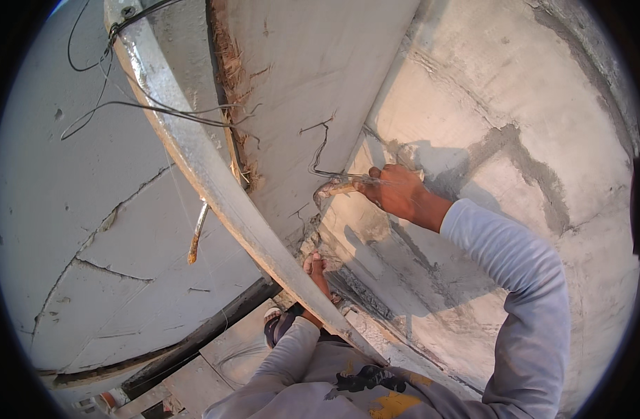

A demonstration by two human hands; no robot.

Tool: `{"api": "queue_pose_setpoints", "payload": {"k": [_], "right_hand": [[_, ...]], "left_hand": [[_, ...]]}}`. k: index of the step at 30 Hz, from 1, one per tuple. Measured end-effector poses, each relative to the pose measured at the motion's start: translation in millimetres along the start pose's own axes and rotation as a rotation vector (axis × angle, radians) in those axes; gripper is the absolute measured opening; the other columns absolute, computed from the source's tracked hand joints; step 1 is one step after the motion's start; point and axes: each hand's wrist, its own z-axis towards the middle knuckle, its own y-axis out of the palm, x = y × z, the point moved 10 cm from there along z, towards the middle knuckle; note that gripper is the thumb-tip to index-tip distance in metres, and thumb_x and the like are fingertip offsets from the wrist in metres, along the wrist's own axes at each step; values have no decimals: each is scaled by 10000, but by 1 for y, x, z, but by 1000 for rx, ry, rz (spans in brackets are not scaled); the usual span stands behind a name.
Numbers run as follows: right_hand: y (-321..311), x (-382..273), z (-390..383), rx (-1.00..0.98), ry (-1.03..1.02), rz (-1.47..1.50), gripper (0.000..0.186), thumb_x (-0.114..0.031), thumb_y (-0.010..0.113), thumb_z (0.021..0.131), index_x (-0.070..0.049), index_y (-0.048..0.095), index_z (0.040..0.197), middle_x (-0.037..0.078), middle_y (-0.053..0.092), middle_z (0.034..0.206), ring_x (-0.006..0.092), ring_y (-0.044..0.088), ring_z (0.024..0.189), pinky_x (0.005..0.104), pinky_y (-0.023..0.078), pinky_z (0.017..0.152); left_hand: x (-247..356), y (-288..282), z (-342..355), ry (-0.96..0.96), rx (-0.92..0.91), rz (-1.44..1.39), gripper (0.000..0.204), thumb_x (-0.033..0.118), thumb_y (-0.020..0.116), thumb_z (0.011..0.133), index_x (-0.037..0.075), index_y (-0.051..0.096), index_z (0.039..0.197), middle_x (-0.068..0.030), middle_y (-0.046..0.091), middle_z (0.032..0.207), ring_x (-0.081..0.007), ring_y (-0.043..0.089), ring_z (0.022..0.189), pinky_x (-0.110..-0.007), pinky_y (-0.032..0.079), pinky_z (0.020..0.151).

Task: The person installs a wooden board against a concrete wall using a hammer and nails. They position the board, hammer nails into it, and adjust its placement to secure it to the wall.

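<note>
My right hand (pixel 395 190) is raised against a grey concrete wall (pixel 487 126) and grips a pair of pliers (pixel 337 186) whose jaws point left. The jaws sit on a thin wire (pixel 320 155) that sticks out of the concrete at the corner with a wooden form board (pixel 313 63). My left hand (pixel 317 271) reaches up lower down and rests its fingers against a pale slanted metal rail (pixel 215 181), partly hidden behind it. Both arms wear light grey sleeves.
Loose thin wires (pixel 124 105) hang over the rail at upper left. A cracked concrete surface (pixel 75 230) lies below left, with a rusty bar (pixel 197 237) sticking out. A dark pipe (pixel 194 339) runs along the bottom. A sandalled foot (pixel 274 322) stands near the lower middle.
</note>
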Motion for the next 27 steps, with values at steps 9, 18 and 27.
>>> {"api": "queue_pose_setpoints", "payload": {"k": [9,18,27], "right_hand": [[-37,6,-60,172,-15,-49,389,-127,553,975,-119,617,1358,169,684,1012,278,709,811,384,557,656],[-103,20,-177,56,277,-42,485,-113,604,941,-160,569,1422,155,651,943,260,681,727,373,537,545],[-148,28,-174,243,150,-136,573,-137,641,925,-219,520,1479,125,626,937,226,655,712,355,533,524]], "left_hand": [[101,48,7,183,-23,-258,348,229,659,1034,-57,650,1232,-76,674,1033,-155,662,955,-307,553,886],[186,244,17,301,-204,-475,426,211,642,1039,-145,589,1266,-194,684,1132,-245,699,1068,-331,592,960],[201,268,25,383,-92,-418,461,295,638,1039,-111,613,1255,-215,691,1197,-247,695,1101,-336,579,988]]}}
